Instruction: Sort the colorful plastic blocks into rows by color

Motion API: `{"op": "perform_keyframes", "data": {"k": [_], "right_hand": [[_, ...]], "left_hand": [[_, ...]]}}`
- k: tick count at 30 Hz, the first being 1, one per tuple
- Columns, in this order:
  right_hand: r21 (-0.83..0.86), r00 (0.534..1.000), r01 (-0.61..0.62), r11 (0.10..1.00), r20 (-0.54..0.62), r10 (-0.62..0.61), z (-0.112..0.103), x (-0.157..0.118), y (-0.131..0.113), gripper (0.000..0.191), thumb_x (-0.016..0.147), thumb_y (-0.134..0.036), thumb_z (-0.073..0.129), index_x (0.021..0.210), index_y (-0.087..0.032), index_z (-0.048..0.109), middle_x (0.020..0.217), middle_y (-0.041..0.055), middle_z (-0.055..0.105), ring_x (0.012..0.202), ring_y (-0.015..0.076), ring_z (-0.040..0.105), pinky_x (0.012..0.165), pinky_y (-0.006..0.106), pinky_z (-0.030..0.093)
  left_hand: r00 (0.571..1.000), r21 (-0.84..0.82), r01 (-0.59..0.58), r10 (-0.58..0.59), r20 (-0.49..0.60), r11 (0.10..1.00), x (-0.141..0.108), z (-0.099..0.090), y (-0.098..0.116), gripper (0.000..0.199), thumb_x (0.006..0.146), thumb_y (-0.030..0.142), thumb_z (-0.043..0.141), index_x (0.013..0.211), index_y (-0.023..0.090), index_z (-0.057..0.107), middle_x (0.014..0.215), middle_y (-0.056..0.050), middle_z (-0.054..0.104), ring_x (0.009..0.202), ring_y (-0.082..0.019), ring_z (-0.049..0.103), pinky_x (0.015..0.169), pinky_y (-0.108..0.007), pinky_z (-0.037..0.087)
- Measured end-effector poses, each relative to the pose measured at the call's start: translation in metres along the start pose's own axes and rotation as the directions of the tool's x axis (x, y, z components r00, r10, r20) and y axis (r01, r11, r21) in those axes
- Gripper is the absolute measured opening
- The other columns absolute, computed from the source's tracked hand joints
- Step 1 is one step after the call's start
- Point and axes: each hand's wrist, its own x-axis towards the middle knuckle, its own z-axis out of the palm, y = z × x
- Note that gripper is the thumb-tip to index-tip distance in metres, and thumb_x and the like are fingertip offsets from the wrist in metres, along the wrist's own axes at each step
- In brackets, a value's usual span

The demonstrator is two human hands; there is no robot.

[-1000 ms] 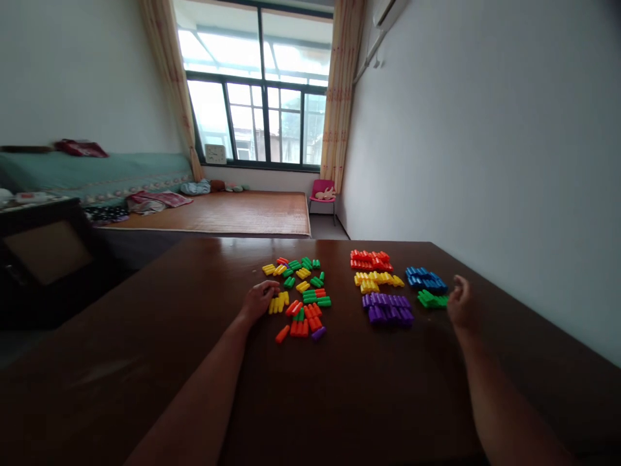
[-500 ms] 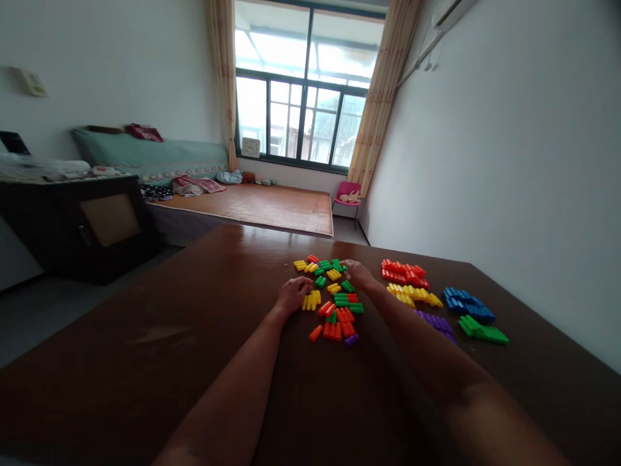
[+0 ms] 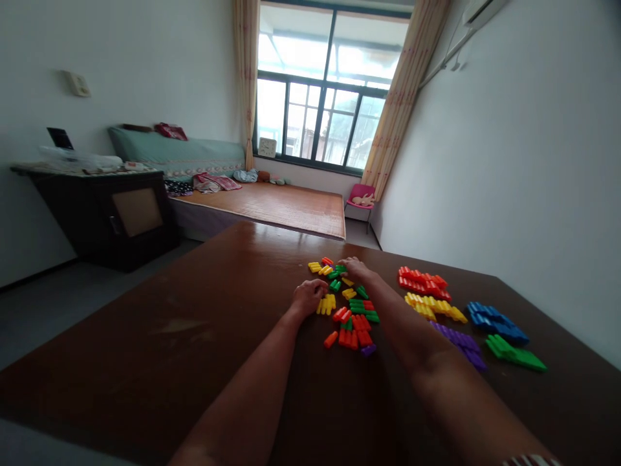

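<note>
Small ribbed plastic pieces lie in a mixed pile on the brown table. My left hand (image 3: 309, 296) rests at the pile's left edge with curled fingers, beside a yellow piece (image 3: 326, 304); whatever is in its fingertips is too small to make out. At the far side, my right hand (image 3: 356, 266) reaches over a green piece (image 3: 336, 274), fingers stretched to the left and partly covering the pieces below. Closer to me are red-orange pieces (image 3: 348, 338), a green and red group (image 3: 363, 309) and a purple piece (image 3: 369, 349).
Sorted groups lie to the right: red pieces (image 3: 423, 283), yellow pieces (image 3: 435, 305), blue pieces (image 3: 497, 321), purple pieces (image 3: 458, 343) partly behind my right forearm, and green pieces (image 3: 515, 353). Beyond the table (image 3: 160, 323) stand a bed (image 3: 286, 210) and a pink chair (image 3: 361, 192).
The view has turned, so the whole scene sits further right. My right hand has moved left over the green pieces. My left hand stays by the yellow pieces.
</note>
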Motion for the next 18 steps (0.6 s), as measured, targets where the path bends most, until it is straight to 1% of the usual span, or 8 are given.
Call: {"op": "perform_keyframes", "data": {"k": [3, 6, 10, 12, 14, 16, 17, 18], "right_hand": [[0.0, 1.0, -0.009, 1.0, -0.024, 0.009, -0.005, -0.003, 0.0, 0.041, 0.074, -0.033, 0.071, 0.112, -0.019, 0.065, 0.116, 0.0108, 0.061, 0.103, 0.023, 0.056, 0.091, 0.032, 0.044], [0.047, 0.988, -0.012, 0.999, -0.153, 0.019, -0.011, -0.014, -0.007, 0.042, 0.077, -0.036, 0.066, 0.113, -0.015, 0.063, 0.113, 0.0127, 0.059, 0.1, 0.0214, 0.056, 0.09, 0.031, 0.044], [0.13, 0.917, 0.106, 0.986, -0.395, -0.047, -0.026, -0.051, -0.014, 0.041, 0.077, -0.03, 0.064, 0.115, -0.015, 0.062, 0.11, 0.0115, 0.06, 0.106, 0.0218, 0.053, 0.094, 0.032, 0.042], [0.179, 0.874, 0.159, 0.971, -0.482, -0.054, -0.037, -0.08, -0.006, 0.043, 0.077, -0.031, 0.064, 0.118, -0.018, 0.06, 0.111, 0.0104, 0.061, 0.106, 0.022, 0.054, 0.095, 0.034, 0.043], [0.268, 0.839, 0.154, 0.951, -0.544, 0.018, -0.049, -0.116, 0.017, 0.044, 0.079, -0.036, 0.063, 0.12, -0.021, 0.058, 0.113, 0.009, 0.062, 0.099, 0.0206, 0.057, 0.09, 0.035, 0.046], [0.364, 0.793, 0.078, 0.928, -0.586, 0.163, -0.058, -0.159, 0.056, 0.044, 0.081, -0.043, 0.06, 0.119, -0.021, 0.058, 0.113, 0.0087, 0.063, 0.09, 0.0187, 0.061, 0.084, 0.034, 0.048], [0.403, 0.753, 0.016, 0.915, -0.607, 0.254, -0.061, -0.183, 0.08, 0.045, 0.082, -0.047, 0.057, 0.118, -0.02, 0.058, 0.111, 0.0091, 0.064, 0.086, 0.0181, 0.061, 0.081, 0.033, 0.049], [0.428, 0.693, -0.066, 0.901, -0.63, 0.35, -0.062, -0.208, 0.107, 0.047, 0.083, -0.051, 0.055, 0.116, -0.018, 0.059, 0.109, 0.0101, 0.065, 0.084, 0.0183, 0.062, 0.079, 0.033, 0.049]], "left_hand": [[1.0, 0.01, -0.008, 0.008, -0.013, 1.0, 0.001, 0.001, -0.002, 0.025, 0.084, 0.023, 0.051, 0.097, 0.025, 0.073, 0.092, -0.003, 0.075, 0.083, -0.018, 0.067, 0.075, -0.027, 0.048], [1.0, 0.008, -0.017, 0.017, -0.011, 1.0, 0.002, 0.001, -0.003, 0.025, 0.084, 0.025, 0.051, 0.097, 0.025, 0.072, 0.092, -0.003, 0.075, 0.084, -0.018, 0.067, 0.073, -0.026, 0.048], [1.0, -0.022, -0.024, 0.024, 0.019, 0.999, 0.004, 0.001, -0.005, 0.026, 0.084, 0.024, 0.049, 0.099, 0.022, 0.071, 0.092, -0.003, 0.075, 0.083, -0.017, 0.068, 0.07, -0.025, 0.049], [0.999, -0.03, -0.032, 0.033, 0.031, 0.999, 0.007, 0.0, -0.008, 0.027, 0.084, 0.026, 0.049, 0.101, 0.021, 0.07, 0.092, -0.003, 0.075, 0.082, -0.018, 0.068, 0.07, -0.025, 0.05], [0.998, -0.031, -0.051, 0.052, 0.036, 0.998, 0.011, 0.0, -0.011, 0.028, 0.084, 0.028, 0.047, 0.101, 0.021, 0.069, 0.093, -0.003, 0.075, 0.084, -0.018, 0.068, 0.071, -0.026, 0.051], [0.996, -0.027, -0.063, 0.064, 0.055, 0.998, 0.014, -0.001, -0.014, 0.03, 0.084, 0.032, 0.046, 0.102, 0.021, 0.069, 0.093, -0.003, 0.075, 0.085, -0.019, 0.069, 0.071, -0.027, 0.051], [0.995, -0.023, -0.066, 0.068, 0.067, 0.998, 0.015, -0.001, -0.014, 0.031, 0.084, 0.033, 0.046, 0.103, 0.022, 0.068, 0.093, -0.003, 0.075, 0.085, -0.019, 0.069, 0.072, -0.027, 0.052], [0.995, -0.018, -0.067, 0.068, 0.071, 0.998, 0.015, -0.002, -0.014, 0.032, 0.084, 0.034, 0.046, 0.103, 0.022, 0.068, 0.093, -0.002, 0.075, 0.085, -0.02, 0.069, 0.072, -0.028, 0.052]]}}
